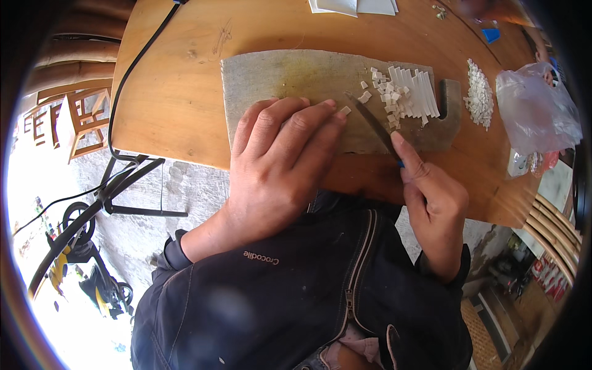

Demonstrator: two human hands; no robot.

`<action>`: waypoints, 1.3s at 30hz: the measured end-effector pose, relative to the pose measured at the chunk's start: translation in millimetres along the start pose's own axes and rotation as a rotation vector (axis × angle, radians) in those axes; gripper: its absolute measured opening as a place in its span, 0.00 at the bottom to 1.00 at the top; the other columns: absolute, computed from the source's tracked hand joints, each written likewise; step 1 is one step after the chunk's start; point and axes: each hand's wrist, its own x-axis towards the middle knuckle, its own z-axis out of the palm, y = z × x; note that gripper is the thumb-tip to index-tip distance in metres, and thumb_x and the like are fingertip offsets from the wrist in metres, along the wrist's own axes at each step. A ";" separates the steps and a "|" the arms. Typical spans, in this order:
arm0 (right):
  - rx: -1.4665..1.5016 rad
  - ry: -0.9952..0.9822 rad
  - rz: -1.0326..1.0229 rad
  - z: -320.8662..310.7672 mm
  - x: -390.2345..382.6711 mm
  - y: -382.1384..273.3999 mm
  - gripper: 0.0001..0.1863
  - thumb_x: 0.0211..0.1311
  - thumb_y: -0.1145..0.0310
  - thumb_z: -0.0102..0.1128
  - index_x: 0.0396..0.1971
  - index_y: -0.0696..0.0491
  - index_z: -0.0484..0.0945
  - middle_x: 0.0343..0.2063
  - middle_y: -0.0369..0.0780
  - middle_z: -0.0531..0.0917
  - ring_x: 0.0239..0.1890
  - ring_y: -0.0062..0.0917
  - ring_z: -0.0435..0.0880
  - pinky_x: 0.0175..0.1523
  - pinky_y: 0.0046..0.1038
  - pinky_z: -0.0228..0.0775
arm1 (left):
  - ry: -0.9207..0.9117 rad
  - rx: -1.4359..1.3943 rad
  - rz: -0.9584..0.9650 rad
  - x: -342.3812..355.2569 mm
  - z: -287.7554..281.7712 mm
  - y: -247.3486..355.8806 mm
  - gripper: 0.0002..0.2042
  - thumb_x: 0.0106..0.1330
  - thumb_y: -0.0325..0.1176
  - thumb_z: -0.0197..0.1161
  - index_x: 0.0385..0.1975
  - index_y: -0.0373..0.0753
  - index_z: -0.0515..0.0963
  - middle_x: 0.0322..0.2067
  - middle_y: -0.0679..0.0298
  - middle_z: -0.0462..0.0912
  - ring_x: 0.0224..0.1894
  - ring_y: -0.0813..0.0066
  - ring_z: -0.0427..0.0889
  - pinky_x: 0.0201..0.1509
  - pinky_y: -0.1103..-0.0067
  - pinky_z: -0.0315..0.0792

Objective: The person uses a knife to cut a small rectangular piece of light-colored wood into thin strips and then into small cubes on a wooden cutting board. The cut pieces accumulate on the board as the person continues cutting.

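Note:
My left hand (277, 142) rests on a grey wooden cutting board (265, 74), its fingers bent and close together. From under its fingertips shows the end of a small white piece (345, 111); the rest of that piece is hidden. My right hand (431, 191) grips a knife (375, 122) by the handle, forefinger along the top, its dark blade slanting over the board with the tip close to the left fingertips. To the right of the blade lie several small cut white bits (391, 98), beside a row of flat white strips (422, 92).
A heap of white bits (478, 95) lies on the wooden table (179, 92), right of the board. Further right is a clear plastic bag (536, 108). White sheets (354, 6) lie at the far edge. A black cable (132, 68) crosses the left side. Another person's arm (499, 11) shows far right.

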 end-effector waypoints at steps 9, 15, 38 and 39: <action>-0.030 -0.024 -0.021 2.2 -1.4 -2.3 0.40 0.52 0.87 0.65 0.68 0.42 0.79 0.20 0.41 0.69 0.19 0.32 0.73 0.30 0.39 0.70 | -0.017 0.028 -0.010 0.5 -0.5 1.7 0.17 0.55 0.24 0.72 0.47 0.41 0.87 0.50 0.64 0.86 0.51 0.61 0.82 0.56 0.66 0.75; -0.084 -0.055 -0.011 0.6 -3.1 -7.2 0.41 0.51 0.88 0.64 0.68 0.43 0.79 0.21 0.41 0.67 0.20 0.32 0.72 0.30 0.37 0.70 | -0.020 0.018 -0.022 0.7 -0.9 2.1 0.18 0.54 0.24 0.73 0.47 0.41 0.87 0.49 0.63 0.84 0.50 0.60 0.82 0.55 0.66 0.76; -0.145 -0.034 0.007 6.5 -10.8 -19.2 0.42 0.52 0.84 0.66 0.70 0.40 0.76 0.20 0.39 0.66 0.19 0.33 0.72 0.29 0.39 0.72 | -0.001 -0.014 -0.114 -3.0 -4.9 5.4 0.18 0.56 0.23 0.73 0.48 0.45 0.89 0.42 0.63 0.81 0.46 0.61 0.79 0.50 0.67 0.76; -0.156 -0.041 0.008 6.2 -10.9 -20.1 0.42 0.52 0.84 0.66 0.70 0.40 0.76 0.20 0.39 0.66 0.19 0.33 0.72 0.29 0.39 0.72 | 0.001 -0.010 -0.114 -3.0 -4.7 5.7 0.18 0.56 0.23 0.73 0.48 0.45 0.89 0.42 0.63 0.81 0.46 0.61 0.79 0.50 0.67 0.76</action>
